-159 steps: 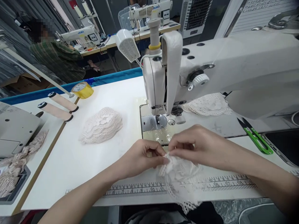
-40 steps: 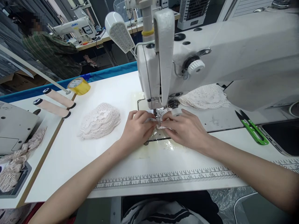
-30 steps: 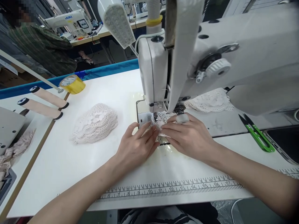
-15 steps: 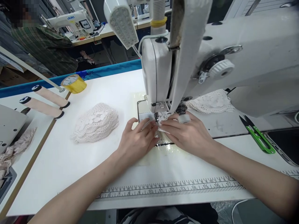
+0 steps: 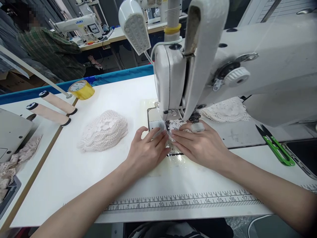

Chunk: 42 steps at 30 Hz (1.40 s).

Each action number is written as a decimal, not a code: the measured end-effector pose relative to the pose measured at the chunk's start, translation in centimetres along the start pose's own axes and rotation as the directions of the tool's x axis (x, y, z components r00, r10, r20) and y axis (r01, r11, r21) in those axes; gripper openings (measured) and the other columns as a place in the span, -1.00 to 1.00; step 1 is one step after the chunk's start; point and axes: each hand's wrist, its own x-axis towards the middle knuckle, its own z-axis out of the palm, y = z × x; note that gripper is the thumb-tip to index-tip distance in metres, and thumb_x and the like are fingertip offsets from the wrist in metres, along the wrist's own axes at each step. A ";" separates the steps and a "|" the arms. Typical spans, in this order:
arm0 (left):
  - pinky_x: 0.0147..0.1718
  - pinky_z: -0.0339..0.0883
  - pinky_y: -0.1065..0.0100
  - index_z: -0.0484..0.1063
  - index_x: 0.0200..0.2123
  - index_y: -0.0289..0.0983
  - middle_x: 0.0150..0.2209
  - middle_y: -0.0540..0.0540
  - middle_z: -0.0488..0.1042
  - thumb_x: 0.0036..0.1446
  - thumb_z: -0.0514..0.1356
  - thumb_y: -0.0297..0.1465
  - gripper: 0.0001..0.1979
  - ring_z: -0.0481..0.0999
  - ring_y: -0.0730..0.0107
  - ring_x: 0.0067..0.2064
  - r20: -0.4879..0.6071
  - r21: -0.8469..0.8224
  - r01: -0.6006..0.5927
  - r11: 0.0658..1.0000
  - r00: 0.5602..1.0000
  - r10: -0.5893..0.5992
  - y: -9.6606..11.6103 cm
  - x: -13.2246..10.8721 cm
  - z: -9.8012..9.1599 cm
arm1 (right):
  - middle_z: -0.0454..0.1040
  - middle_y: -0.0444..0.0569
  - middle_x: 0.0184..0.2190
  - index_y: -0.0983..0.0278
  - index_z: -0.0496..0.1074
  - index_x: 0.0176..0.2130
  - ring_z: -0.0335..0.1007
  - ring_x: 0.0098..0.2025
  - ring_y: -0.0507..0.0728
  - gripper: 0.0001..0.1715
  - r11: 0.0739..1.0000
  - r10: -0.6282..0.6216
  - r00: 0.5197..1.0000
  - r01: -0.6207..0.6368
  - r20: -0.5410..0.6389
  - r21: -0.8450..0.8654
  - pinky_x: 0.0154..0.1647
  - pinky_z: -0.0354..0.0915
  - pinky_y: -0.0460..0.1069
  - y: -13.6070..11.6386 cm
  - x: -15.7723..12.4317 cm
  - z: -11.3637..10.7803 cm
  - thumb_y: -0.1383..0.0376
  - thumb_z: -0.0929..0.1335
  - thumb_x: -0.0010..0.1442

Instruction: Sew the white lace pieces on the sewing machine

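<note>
A small white lace piece lies under the presser foot of a white sewing machine. My right hand presses on the lace just right of the needle, its fingers held together. From the left, my left hand has bent fingers at the lace's near edge, their tips beside the foot and almost meeting the right fingertips. Much of the lace is hidden beneath my fingers and the machine head. Left of my hands rests a stack of lace pieces; more lace lies behind the needle area, under the machine arm.
Green thread snips and a dark phone lie at the right. Yellow tape and two thread cones are at the left. A printed ruler runs along the front edge. Another person sits beyond the table.
The whole view has shifted slightly, so things appear a little further right and lower. Both hands stay beside the needle on the lace, with hardly any movement.
</note>
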 end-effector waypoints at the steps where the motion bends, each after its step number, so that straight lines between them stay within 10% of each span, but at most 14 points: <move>1: 0.01 0.12 0.13 0.50 -0.10 -0.28 -0.10 -0.07 0.60 0.30 0.14 -0.34 -0.80 0.49 0.26 0.03 -0.002 -0.002 0.001 1.000 1.000 -0.001 0.0 0.0 0.0 | 0.61 -0.11 -0.19 0.32 0.56 -0.17 0.47 -0.22 0.14 -0.78 1.000 -0.001 1.000 0.001 0.005 -0.001 0.08 0.15 0.12 0.0 0.0 0.0 0.30 0.32 0.31; 33: -0.05 0.14 0.15 0.49 -0.10 -0.27 -0.13 -0.07 0.60 0.29 0.14 -0.35 -0.80 0.50 0.29 -0.09 -0.049 0.008 0.029 1.000 0.998 -0.028 -0.1 0.4 0.4 | 0.60 -0.02 -0.38 0.34 0.52 -0.05 0.44 -0.16 0.19 -0.70 0.994 0.049 0.998 -0.044 0.043 -0.100 0.10 0.15 0.12 0.9 0.4 0.5 0.35 0.26 0.32; 39: -0.14 0.20 0.14 0.45 -0.01 -0.24 0.04 -0.07 0.52 0.28 0.12 -0.16 -0.65 0.45 0.22 -0.01 0.060 -0.143 -0.007 0.990 0.998 0.016 0.0 0.5 -0.2 | 0.56 0.00 -0.33 0.27 0.52 -0.41 0.40 -0.14 0.19 -0.65 0.983 0.048 0.986 -0.018 0.158 -0.185 0.09 0.22 0.13 2.1 0.9 0.0 0.59 0.24 0.08; 42: -0.16 0.19 0.10 0.48 -0.36 -0.18 -0.33 0.00 0.62 0.28 0.14 -0.20 -0.76 0.50 0.23 -0.17 -0.037 0.033 0.047 0.998 0.998 -0.046 -1.5 0.3 -1.1 | 0.50 -0.07 -0.47 0.21 0.47 -0.50 0.38 -0.27 0.14 -0.56 0.974 0.070 0.992 -0.045 0.103 -0.222 0.07 0.25 0.12 2.4 0.9 -0.7 0.62 0.19 0.11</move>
